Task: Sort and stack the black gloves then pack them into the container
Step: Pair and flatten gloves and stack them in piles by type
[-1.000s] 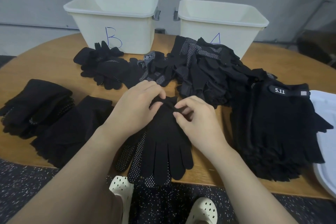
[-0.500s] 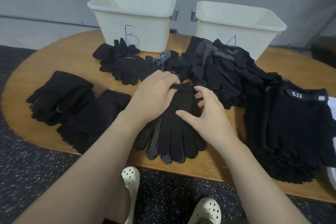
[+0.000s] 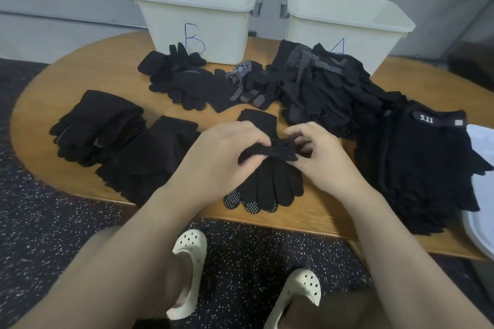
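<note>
At the near edge of the table [image 3: 66, 83] the change is in the pair of dotted gloves [image 3: 267, 184]: half a second back the cuff lay flat under both hands, now it's lifted and bunched into a roll between them, fingers of the gloves left flat on the wood and pointing near. Left hand [image 3: 222, 155] pinches the left end of the rolled cuff, right hand [image 3: 320, 152] pinches the right end, both curled round the fabric. Reads as folding the cuff over to lock the pair together, so this pair is close to sorted but not stacked or packed yet; another flat glove [image 3: 258, 120] shows just beyond the hands

Surface, biggest first: oval wooden table against a grey wall, speckled dark floor. Two white bins at the far side, bin B [image 3: 197, 10] left, bin A [image 3: 344, 21] right, insides not visible. Tall stack with the 5.11 label [image 3: 417, 163] on the right, loose unsorted heap [image 3: 320, 88] centre far, two finished bundles [image 3: 99, 125] on the left. White tray [image 3: 481, 181] at the right edge. Person's pale clogs [image 3: 187, 262] under the table
</note>
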The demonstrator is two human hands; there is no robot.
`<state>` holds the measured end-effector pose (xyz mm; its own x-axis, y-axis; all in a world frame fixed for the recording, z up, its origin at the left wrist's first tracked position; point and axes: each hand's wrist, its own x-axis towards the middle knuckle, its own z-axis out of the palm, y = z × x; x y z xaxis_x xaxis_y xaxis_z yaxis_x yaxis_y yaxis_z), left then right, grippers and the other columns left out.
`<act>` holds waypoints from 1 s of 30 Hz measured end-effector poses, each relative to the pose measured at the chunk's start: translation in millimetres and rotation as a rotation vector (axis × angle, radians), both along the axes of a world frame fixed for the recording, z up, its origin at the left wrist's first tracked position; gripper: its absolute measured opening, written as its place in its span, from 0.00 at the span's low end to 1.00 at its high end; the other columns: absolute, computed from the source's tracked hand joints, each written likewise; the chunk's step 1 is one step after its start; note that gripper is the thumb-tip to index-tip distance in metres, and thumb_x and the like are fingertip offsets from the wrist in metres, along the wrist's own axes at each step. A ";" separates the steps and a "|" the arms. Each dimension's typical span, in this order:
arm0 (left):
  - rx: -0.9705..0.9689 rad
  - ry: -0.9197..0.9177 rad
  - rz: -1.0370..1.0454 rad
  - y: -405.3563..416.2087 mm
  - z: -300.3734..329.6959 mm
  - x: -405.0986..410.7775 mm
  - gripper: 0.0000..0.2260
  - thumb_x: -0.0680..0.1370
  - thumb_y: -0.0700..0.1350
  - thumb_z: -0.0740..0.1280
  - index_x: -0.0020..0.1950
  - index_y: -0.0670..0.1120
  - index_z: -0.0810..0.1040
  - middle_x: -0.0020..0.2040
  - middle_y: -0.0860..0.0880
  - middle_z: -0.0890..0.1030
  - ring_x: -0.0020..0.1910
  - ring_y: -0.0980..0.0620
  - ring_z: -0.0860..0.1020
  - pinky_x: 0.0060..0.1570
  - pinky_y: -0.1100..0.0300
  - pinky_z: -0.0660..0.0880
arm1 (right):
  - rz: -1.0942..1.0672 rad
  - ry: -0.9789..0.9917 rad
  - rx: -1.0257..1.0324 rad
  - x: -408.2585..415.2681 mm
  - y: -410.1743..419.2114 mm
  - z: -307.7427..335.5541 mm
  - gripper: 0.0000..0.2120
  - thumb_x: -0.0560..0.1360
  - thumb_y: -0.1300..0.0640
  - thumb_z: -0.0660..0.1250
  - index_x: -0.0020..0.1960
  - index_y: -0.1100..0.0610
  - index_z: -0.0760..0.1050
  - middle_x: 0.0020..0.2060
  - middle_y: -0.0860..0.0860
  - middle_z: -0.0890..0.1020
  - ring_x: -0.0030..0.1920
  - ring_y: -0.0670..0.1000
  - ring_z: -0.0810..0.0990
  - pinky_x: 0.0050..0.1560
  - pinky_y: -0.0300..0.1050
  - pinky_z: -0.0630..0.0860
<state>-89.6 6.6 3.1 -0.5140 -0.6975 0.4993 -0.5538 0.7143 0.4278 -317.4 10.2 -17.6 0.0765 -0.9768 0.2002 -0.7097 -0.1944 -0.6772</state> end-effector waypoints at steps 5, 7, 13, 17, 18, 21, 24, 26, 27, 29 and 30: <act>-0.025 -0.065 -0.052 15.7 -4.2 -4.5 0.09 0.76 0.42 0.74 0.55 0.47 0.85 0.52 0.53 0.84 0.51 0.51 0.81 0.53 0.48 0.79 | -0.008 0.078 -0.017 -4.6 8.6 -1.8 0.15 0.76 0.63 0.75 0.61 0.55 0.81 0.54 0.44 0.75 0.52 0.40 0.76 0.52 0.31 0.73; -0.029 -0.102 -0.066 18.2 -3.9 -6.5 0.09 0.75 0.42 0.74 0.54 0.48 0.85 0.51 0.54 0.84 0.51 0.52 0.80 0.54 0.49 0.78 | -0.011 0.097 -0.033 -5.6 10.6 -1.8 0.14 0.76 0.64 0.73 0.61 0.55 0.81 0.53 0.44 0.75 0.52 0.42 0.77 0.53 0.33 0.75; 0.013 -0.172 -0.078 17.7 -8.8 -8.3 0.09 0.75 0.46 0.74 0.55 0.51 0.84 0.52 0.57 0.82 0.52 0.53 0.78 0.57 0.48 0.76 | -0.015 0.114 -0.039 -10.2 13.1 0.9 0.11 0.77 0.64 0.72 0.58 0.55 0.82 0.52 0.45 0.76 0.53 0.43 0.79 0.53 0.28 0.74; 0.046 -0.207 -0.113 16.9 -12.0 -6.0 0.11 0.75 0.51 0.75 0.56 0.51 0.84 0.52 0.59 0.81 0.52 0.56 0.76 0.56 0.53 0.76 | -0.010 0.120 -0.045 -10.7 15.0 1.7 0.10 0.78 0.65 0.72 0.57 0.55 0.82 0.51 0.45 0.77 0.52 0.42 0.79 0.52 0.26 0.74; 0.059 -0.202 -0.120 16.6 -11.7 -5.0 0.12 0.75 0.54 0.74 0.56 0.51 0.85 0.52 0.59 0.81 0.52 0.56 0.76 0.56 0.54 0.75 | -0.008 0.117 -0.050 -10.8 15.6 1.6 0.10 0.78 0.65 0.71 0.57 0.55 0.82 0.51 0.44 0.77 0.52 0.42 0.79 0.52 0.26 0.73; 0.095 -0.136 -0.123 18.0 -10.9 -3.1 0.15 0.76 0.60 0.70 0.53 0.51 0.86 0.51 0.59 0.83 0.51 0.56 0.78 0.58 0.55 0.74 | -0.036 0.079 -0.081 -9.2 15.8 1.3 0.09 0.80 0.64 0.68 0.57 0.56 0.82 0.52 0.45 0.78 0.52 0.42 0.79 0.53 0.29 0.73; 0.089 -0.057 -0.040 17.3 -6.9 -5.4 0.16 0.81 0.57 0.63 0.55 0.50 0.86 0.57 0.57 0.84 0.59 0.57 0.78 0.65 0.55 0.72 | -0.107 0.033 -0.165 -2.3 17.2 2.5 0.09 0.82 0.61 0.65 0.59 0.56 0.81 0.52 0.44 0.78 0.52 0.40 0.78 0.57 0.34 0.73; 0.147 -0.127 0.031 14.9 -5.6 -7.3 0.21 0.83 0.58 0.58 0.68 0.51 0.80 0.71 0.55 0.77 0.72 0.57 0.70 0.75 0.56 0.64 | -0.113 0.022 -0.201 5.9 19.6 3.8 0.10 0.83 0.59 0.64 0.61 0.57 0.80 0.55 0.45 0.79 0.56 0.42 0.77 0.62 0.40 0.74; 0.192 -0.209 0.045 14.9 -6.8 -8.1 0.25 0.83 0.60 0.54 0.76 0.51 0.73 0.78 0.54 0.70 0.78 0.56 0.63 0.78 0.57 0.57 | -0.090 0.036 -0.204 10.3 21.3 4.5 0.11 0.83 0.59 0.63 0.64 0.57 0.79 0.58 0.45 0.79 0.60 0.45 0.76 0.65 0.43 0.73; 0.256 -0.408 0.049 16.9 -14.0 -8.6 0.33 0.81 0.63 0.45 0.84 0.51 0.54 0.84 0.54 0.52 0.83 0.55 0.46 0.80 0.58 0.43 | 0.010 0.090 -0.182 20.0 25.4 5.1 0.16 0.83 0.59 0.60 0.69 0.56 0.76 0.66 0.47 0.77 0.69 0.46 0.72 0.74 0.46 0.67; 0.276 -0.485 0.054 18.5 -17.3 -8.2 0.34 0.81 0.64 0.41 0.85 0.51 0.46 0.85 0.54 0.45 0.83 0.56 0.41 0.80 0.57 0.39 | 0.068 0.119 -0.154 24.8 27.8 5.2 0.20 0.83 0.58 0.58 0.73 0.56 0.74 0.71 0.47 0.75 0.74 0.46 0.68 0.78 0.46 0.61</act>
